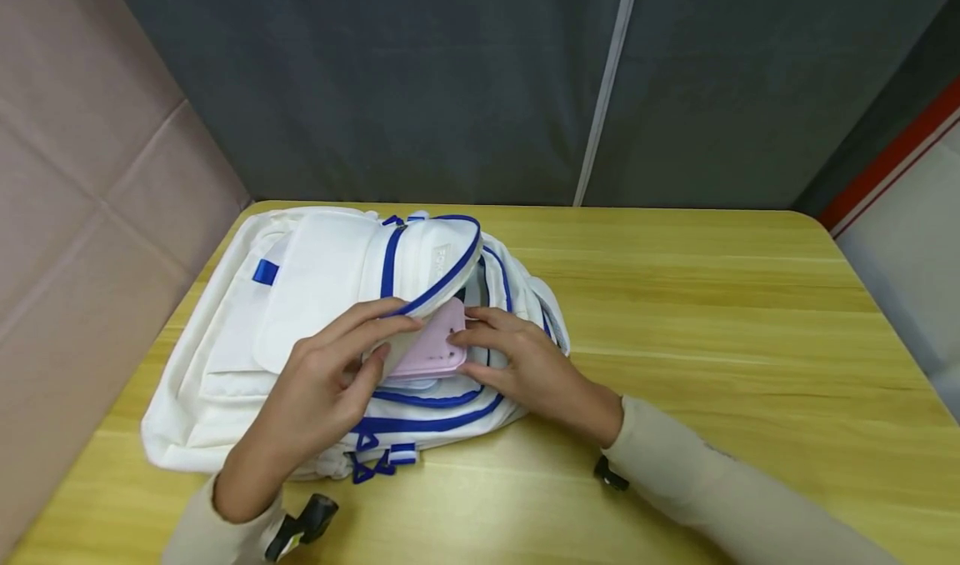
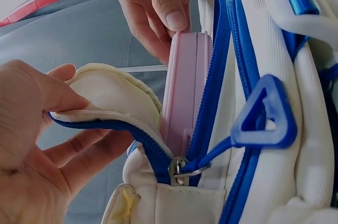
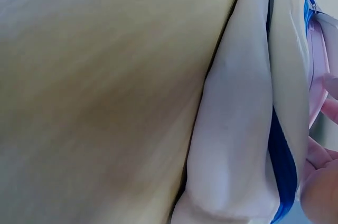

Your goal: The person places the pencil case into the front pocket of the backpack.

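Observation:
A white backpack (image 1: pixel 322 257) with blue zippers lies on the table, its front pocket unzipped. A flat pink case (image 1: pixel 435 344) with rounded corners sits partly inside that pocket; its inner end is hidden by the flap. My left hand (image 1: pixel 318 373) pinches the edge of the pocket flap (image 2: pixel 111 89) between thumb and fingers and holds it lifted away from the case. At the case's outer end, my right hand (image 1: pixel 532 361) grips it, thumb on one face and fingers on the other. The left wrist view shows the case (image 2: pixel 182 86) standing between flap and zipper edge.
The wooden table (image 1: pixel 720 340) stretches right of the backpack. A dark grey curtain (image 1: pixel 420 82) hangs behind it, and a pale padded wall (image 1: pixel 90 182) stands at the left. Blue triangular zipper pulls (image 2: pixel 285 113) hang along the backpack's near side.

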### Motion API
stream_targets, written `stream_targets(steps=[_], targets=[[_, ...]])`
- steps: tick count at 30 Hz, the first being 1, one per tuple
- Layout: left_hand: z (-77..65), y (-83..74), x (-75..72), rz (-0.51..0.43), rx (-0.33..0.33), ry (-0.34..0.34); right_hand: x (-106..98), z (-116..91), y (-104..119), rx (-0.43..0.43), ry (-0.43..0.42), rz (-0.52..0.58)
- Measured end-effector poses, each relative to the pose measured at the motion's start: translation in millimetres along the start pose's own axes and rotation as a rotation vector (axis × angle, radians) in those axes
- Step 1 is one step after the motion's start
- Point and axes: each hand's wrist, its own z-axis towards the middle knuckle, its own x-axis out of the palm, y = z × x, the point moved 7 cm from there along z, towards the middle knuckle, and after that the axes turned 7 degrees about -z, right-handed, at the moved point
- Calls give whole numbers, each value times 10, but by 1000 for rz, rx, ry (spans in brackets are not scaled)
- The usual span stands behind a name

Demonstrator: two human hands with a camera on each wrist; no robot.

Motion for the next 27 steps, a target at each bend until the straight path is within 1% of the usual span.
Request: stream_targets(steps=[5, 13, 18, 21, 25, 27], targets=[[-4, -7, -4, 15, -2, 1, 36, 16, 57, -28, -21, -3], [2, -7, 7, 21, -3, 6, 55, 13, 62, -25, -20, -7], [13, -8, 33, 50, -3, 27, 24, -26, 40, -28, -8, -27], [12, -10, 44, 78, -9, 43, -30, -57, 12, 0, 3, -29], [2, -14, 50, 101, -18, 59, -124, -105, -57, 62, 13, -16], [0, -23, 52, 107, -12, 61, -170, -133, -100, 86, 10, -14]])
